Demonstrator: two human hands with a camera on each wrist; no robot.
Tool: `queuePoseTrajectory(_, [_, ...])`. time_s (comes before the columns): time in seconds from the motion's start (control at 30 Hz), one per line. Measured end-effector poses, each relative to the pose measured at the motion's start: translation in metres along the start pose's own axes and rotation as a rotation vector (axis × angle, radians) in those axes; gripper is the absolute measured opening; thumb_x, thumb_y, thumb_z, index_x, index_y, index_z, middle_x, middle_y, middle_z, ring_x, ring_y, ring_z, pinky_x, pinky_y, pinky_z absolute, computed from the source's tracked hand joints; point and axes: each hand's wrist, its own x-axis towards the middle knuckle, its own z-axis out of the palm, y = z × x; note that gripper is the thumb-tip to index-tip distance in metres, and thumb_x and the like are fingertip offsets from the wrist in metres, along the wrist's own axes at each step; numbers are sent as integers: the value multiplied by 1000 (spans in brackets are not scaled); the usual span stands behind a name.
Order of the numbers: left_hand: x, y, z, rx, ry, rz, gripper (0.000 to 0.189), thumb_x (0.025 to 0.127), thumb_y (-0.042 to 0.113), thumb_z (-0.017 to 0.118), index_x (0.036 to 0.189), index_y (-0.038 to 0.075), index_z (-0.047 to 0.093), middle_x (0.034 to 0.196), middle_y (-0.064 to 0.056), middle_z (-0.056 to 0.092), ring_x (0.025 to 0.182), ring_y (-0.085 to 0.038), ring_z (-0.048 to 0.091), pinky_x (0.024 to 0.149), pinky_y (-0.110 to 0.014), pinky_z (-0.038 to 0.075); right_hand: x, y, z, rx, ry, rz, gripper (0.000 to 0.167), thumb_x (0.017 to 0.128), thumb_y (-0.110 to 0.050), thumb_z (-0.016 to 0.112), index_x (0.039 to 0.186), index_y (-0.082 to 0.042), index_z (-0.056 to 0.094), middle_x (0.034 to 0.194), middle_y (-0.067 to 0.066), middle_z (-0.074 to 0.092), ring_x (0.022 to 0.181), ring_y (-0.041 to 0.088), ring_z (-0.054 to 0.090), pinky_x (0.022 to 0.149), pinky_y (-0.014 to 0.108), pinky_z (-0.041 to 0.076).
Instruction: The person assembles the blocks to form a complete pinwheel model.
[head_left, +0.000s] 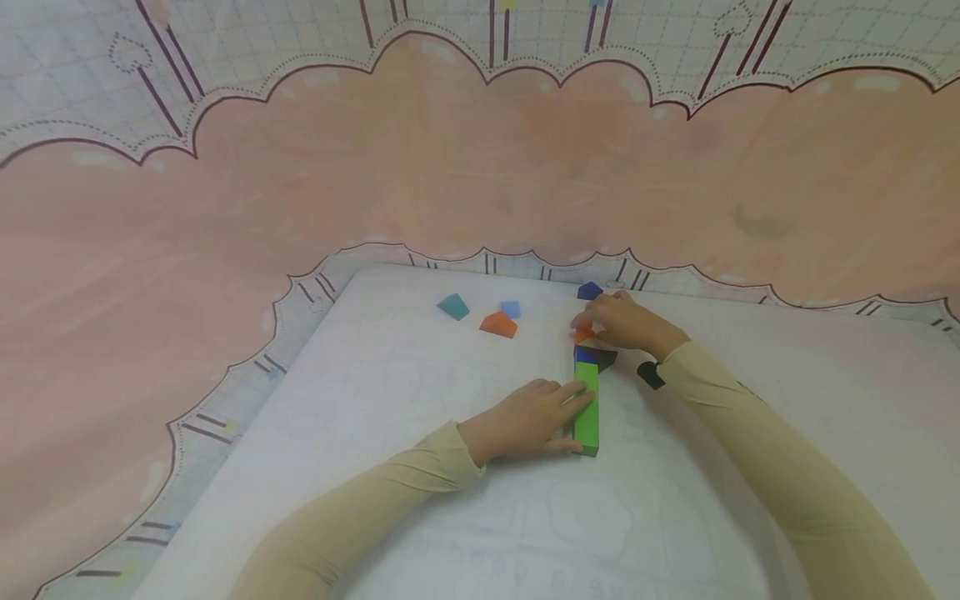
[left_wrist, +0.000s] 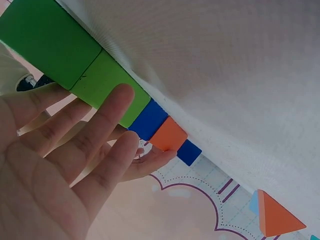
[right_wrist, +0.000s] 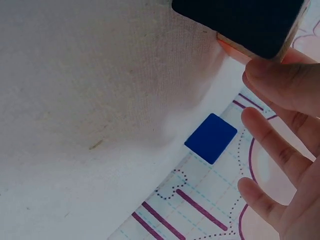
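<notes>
My left hand (head_left: 528, 417) rests with mostly straight fingers on a green block (head_left: 587, 412) in the head view. The left wrist view shows darker and lighter green blocks (left_wrist: 112, 90) in a row, followed by a blue block (left_wrist: 148, 119) and an orange block (left_wrist: 169, 133). At the row's far end, my right hand (head_left: 626, 323) pinches the orange block (head_left: 583, 334), which its fingers partly cover. A dark block (head_left: 603, 359) lies beside the row, under that hand; the right wrist view shows its dark face (right_wrist: 240, 22) close to the thumb.
Beyond the right hand lies another blue block (head_left: 590, 290). Teal (head_left: 453, 307), orange (head_left: 498, 324) and light blue (head_left: 510, 309) blocks lie to the left of the row on the white table (head_left: 360, 350). A patterned curtain (head_left: 450, 167) hangs behind the table.
</notes>
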Motion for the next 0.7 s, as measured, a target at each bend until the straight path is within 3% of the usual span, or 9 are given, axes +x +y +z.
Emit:
queuePoseTrajectory(0.23, [0, 0, 1, 10, 9, 3, 72, 92, 60, 42, 147, 16, 31, 149, -4, 38, 125, -17, 50, 107, -31, 39, -2, -2, -1, -5, -16, -10, 33, 81, -4, 69, 111, -18, 70, 102, 4, 69, 99, 25, 58, 92, 54, 37])
queuePoseTrajectory(0.7, [0, 0, 1, 22, 26, 5, 71, 92, 59, 42, 146, 15, 33, 148, -4, 39, 123, -17, 51, 106, -31, 39, -6, -6, -9, -7, -24, -33, 31, 80, -4, 71, 109, -15, 71, 107, 5, 70, 106, 30, 58, 95, 62, 36])
